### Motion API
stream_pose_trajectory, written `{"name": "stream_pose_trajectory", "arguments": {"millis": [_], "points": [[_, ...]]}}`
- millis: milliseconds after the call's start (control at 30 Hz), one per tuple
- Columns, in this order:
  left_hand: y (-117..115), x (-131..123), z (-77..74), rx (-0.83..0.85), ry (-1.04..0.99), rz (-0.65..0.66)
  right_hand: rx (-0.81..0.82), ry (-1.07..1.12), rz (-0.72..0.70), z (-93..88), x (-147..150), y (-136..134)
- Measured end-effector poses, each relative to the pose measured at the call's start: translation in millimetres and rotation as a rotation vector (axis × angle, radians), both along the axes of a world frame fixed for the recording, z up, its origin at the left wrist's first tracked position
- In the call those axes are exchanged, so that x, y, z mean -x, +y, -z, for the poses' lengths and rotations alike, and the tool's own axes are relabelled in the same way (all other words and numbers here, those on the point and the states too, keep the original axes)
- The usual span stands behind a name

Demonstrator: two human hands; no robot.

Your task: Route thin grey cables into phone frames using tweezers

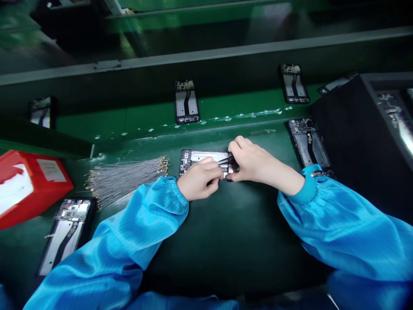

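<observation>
An opened phone frame (186, 160) lies sideways on the green work surface at the centre, with both hands over it. My right hand (243, 159) is closed around dark tweezers (226, 160), whose tips point left over the frame's silvery middle; its fingers also reach the frame's right end. My left hand (203, 177) rests at the frame's near edge with its fingers curled together; whatever is between the fingertips is too small to make out. Left of the hands lies a bundle of thin grey cables (125, 177) with golden ends.
A red box (41, 185) stands at the left, an opened phone (69, 232) below it. Another phone (309, 144) lies right, beside a black bin (358, 142). Behind, several phones, one at the middle (187, 103), lie on a green strip beyond a low ledge.
</observation>
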State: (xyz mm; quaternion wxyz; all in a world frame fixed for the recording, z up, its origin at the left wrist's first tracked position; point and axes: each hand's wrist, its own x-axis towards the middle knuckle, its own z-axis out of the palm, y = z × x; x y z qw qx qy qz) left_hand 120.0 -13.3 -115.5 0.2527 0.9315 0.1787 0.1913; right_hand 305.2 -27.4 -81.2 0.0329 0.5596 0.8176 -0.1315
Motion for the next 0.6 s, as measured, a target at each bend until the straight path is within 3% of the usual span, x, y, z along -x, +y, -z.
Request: {"name": "stream_pose_trajectory", "arguments": {"millis": [133,233,267,367,433,533,600], "points": [[-1.3,1.6,-2.9,-0.012,0.029,-0.018,-0.042,0.025,-0.002,0.9,-0.3,-2.8],[0.5,8.6,-8.4,-0.117,0.133,-0.090,-0.030,0.131,-0.001,1.3,-14.6,13.3],[2.3,11.7,-10.5,-0.162,0.181,-0.118,-0.029,0.154,0.050,1.5,-24.1,24.2],[11.3,17.1,-15.9,-0.231,0.299,-0.144,-0.158,0.025,0.423,3.0,-64.6,67.1],[21.4,11.3,-18.6,-0.233,0.335,-0.138,-0.219,-0.043,0.592,5.9,-94.8,95.9],[47.5,-18.6,-21.3,-0.209,0.329,-0.209,-0.264,-0.123,0.782,13.3,-130.8,128.0],[73.6,-49.3,-23.0,-0.146,0.317,-0.297,-0.270,-0.145,0.818,18.0,-146.3,141.0]]}}
